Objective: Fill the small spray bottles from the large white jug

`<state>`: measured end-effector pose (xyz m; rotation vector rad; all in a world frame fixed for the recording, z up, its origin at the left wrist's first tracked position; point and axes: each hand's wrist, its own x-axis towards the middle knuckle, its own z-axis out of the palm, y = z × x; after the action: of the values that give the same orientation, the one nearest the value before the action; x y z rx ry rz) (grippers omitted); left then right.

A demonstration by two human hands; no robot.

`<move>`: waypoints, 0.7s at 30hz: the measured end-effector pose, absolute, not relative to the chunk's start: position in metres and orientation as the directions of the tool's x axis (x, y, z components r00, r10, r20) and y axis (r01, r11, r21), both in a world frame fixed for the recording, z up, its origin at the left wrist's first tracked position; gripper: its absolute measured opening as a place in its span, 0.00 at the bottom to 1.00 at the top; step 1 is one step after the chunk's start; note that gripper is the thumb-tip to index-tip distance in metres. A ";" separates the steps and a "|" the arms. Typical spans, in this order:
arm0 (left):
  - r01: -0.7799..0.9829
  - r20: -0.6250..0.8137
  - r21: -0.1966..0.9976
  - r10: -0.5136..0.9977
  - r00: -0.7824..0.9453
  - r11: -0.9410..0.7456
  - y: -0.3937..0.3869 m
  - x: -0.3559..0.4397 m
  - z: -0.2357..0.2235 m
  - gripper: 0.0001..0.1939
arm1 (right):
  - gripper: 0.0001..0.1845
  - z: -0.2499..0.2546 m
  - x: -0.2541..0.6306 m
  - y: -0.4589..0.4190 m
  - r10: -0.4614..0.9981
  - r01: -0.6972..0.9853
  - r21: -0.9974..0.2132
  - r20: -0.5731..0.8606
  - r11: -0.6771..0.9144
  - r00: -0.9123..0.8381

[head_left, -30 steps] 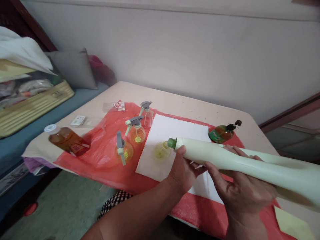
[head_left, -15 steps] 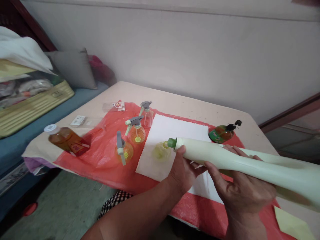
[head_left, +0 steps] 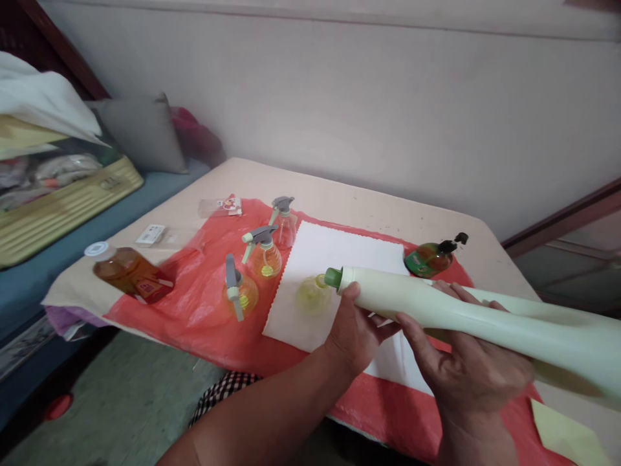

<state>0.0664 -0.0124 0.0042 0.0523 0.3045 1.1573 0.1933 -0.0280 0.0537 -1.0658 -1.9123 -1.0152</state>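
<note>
A large pale green jug (head_left: 407,291) with a green spout (head_left: 333,277) lies tipped nearly level above the table, its mouth facing left. My left hand (head_left: 356,327) is closed on its neck from below, the thumb near the rim. My right hand (head_left: 478,372) grips the jug's handle farther back, with fingertips showing over the top. Just left of the spout stands a small round clear bottle (head_left: 311,296) holding some yellow-green liquid. The spout's tip is close to the bottle's mouth; whether they touch, I cannot tell.
Three spray bottles (head_left: 268,259) with grey trigger heads stand left of a white sheet (head_left: 349,243) on red plastic (head_left: 194,310). A large amber bottle (head_left: 129,272) is at far left. A green-labelled pump bottle (head_left: 429,260) stands behind the jug. Clear packaging (head_left: 218,207) lies at back left.
</note>
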 end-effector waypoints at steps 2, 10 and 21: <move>-0.892 -0.218 0.199 0.906 0.363 0.406 -0.012 0.066 0.004 0.29 | 0.33 0.054 0.194 -0.028 0.333 0.889 0.296 0.848 0.348 -0.413; -0.890 -0.233 0.198 0.902 0.364 0.410 -0.012 0.066 0.006 0.30 | 0.35 0.053 0.194 -0.029 0.355 0.893 0.291 0.840 0.343 -0.410; -0.895 -0.209 0.194 0.908 0.363 0.402 -0.012 0.066 0.004 0.30 | 0.35 0.054 0.194 -0.028 0.338 0.888 0.299 0.843 0.350 -0.418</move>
<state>0.0662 -0.0123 0.0041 0.0505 0.3021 1.1609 0.1944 -0.0285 0.0536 -1.0674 -1.9284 -1.0210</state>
